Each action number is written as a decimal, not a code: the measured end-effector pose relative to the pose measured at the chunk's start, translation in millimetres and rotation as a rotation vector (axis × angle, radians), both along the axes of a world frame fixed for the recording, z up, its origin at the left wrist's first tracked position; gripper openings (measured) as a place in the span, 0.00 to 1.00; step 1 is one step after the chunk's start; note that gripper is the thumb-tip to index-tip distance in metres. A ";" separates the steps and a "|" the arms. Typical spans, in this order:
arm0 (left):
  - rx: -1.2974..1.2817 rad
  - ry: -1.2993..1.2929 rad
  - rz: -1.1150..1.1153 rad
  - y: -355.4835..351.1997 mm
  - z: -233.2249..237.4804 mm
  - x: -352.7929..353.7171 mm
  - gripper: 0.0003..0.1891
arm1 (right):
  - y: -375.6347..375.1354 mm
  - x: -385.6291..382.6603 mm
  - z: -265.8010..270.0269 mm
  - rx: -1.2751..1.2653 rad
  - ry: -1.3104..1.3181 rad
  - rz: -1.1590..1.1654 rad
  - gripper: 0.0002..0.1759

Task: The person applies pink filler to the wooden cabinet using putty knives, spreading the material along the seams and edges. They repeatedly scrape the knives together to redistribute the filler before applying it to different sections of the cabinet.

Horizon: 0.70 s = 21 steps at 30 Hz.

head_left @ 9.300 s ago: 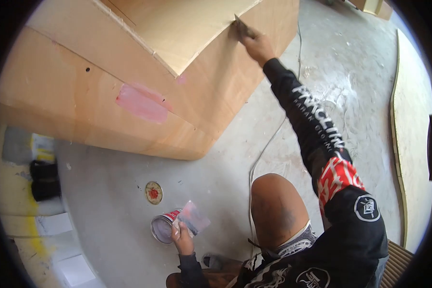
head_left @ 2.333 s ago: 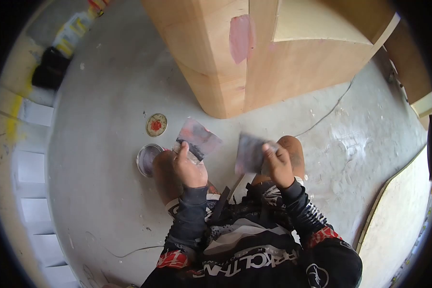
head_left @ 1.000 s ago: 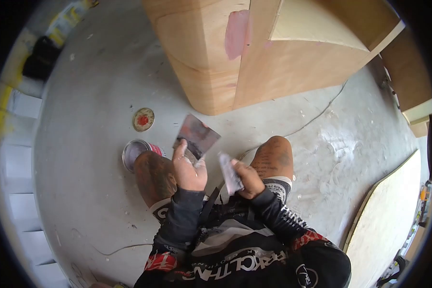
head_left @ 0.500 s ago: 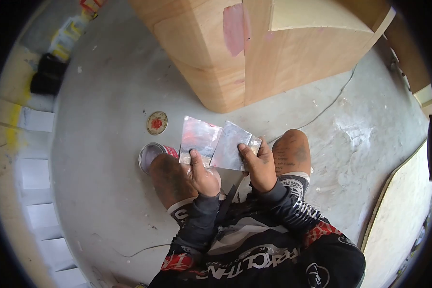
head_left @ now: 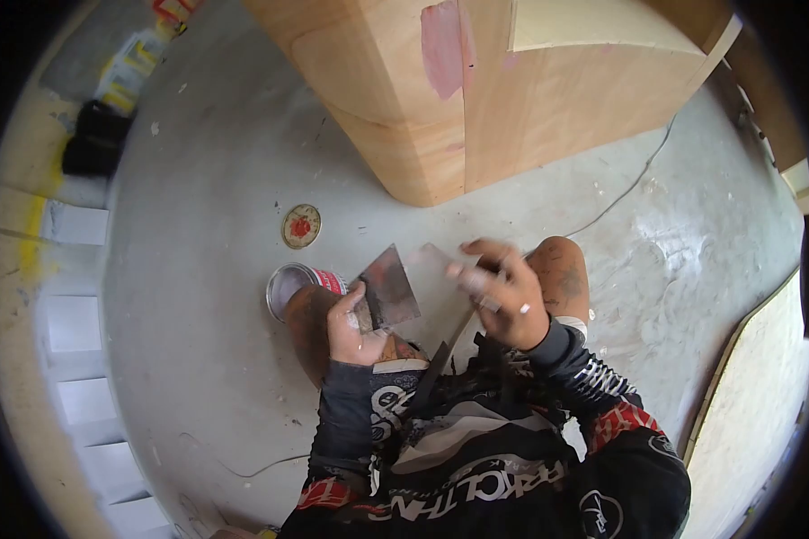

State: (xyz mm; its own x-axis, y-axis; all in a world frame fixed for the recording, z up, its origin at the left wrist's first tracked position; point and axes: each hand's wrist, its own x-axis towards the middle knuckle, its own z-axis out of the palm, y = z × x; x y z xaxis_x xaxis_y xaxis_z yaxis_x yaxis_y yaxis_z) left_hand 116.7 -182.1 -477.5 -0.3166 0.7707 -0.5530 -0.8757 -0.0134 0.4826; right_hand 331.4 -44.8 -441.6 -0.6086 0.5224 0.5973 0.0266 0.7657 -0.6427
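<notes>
I am crouched on a concrete floor. My left hand (head_left: pixel 351 325) grips a dark, filler-smeared putty blade (head_left: pixel 389 286) held upright over my left knee. My right hand (head_left: pixel 503 289) holds a second, lighter blade (head_left: pixel 433 265), blurred by motion, its edge against the first one. An open filler can (head_left: pixel 288 286) with a red label stands on the floor just left of my left knee. Its round lid (head_left: pixel 301 225) lies on the floor a little beyond the can.
A plywood cabinet (head_left: pixel 476 117) with a rounded corner and a pink filler patch (head_left: pixel 442 47) stands ahead. A thin cable (head_left: pixel 625 193) runs across the floor on the right. A curved board (head_left: pixel 751 395) lies at the right. A black object (head_left: pixel 94 139) sits far left.
My right hand came back from the cabinet edge. Both blades met in front of me; in the last half second the right blade swept across the left one and the left blade tilted upright.
</notes>
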 end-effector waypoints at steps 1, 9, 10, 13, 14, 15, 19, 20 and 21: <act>0.058 -0.069 -0.054 -2.0 -9.2 -3.6 0.13 | -4.7 0.7 -0.7 0.054 -0.063 0.062 0.32; 0.023 0.272 0.190 28.1 21.5 3.5 0.11 | -16.6 10.1 -56.5 -0.805 -0.031 0.003 0.21; 0.044 0.441 0.245 30.0 6.2 1.9 0.11 | -23.0 5.3 -53.3 -1.184 0.164 -0.024 0.18; 0.057 0.803 0.156 36.6 -8.7 6.2 0.13 | -34.7 -18.9 -48.9 -1.645 0.435 -0.057 0.12; 0.011 0.890 0.049 38.0 -10.8 8.4 0.14 | -35.3 -29.2 -58.1 -1.691 0.453 -0.070 0.12; -0.033 0.977 -0.063 41.4 -11.5 8.4 0.15 | -34.3 -38.6 -64.2 -1.737 0.476 -0.086 0.12; 0.005 1.173 -0.607 61.8 -16.3 -41.1 0.15 | 4.7 -47.0 -125.1 -1.716 0.453 -0.127 0.13; -0.224 1.172 -0.798 65.9 -18.0 -61.6 0.15 | 16.4 -54.0 -134.2 -1.685 0.605 -0.182 0.14; -0.230 1.179 -0.698 72.4 -29.0 -70.3 0.14 | 30.0 -60.4 -144.1 -1.643 0.754 -0.237 0.15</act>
State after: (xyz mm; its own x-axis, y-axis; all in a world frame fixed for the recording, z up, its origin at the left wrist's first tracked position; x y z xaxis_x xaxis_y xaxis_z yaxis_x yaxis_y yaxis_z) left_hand 46.5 -109.7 -506.5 -0.2712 0.8902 -0.3662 0.2527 0.4329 0.8653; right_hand 271.0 -14.8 -585.8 -0.3165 0.8224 -0.4728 -0.5911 -0.5608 -0.5798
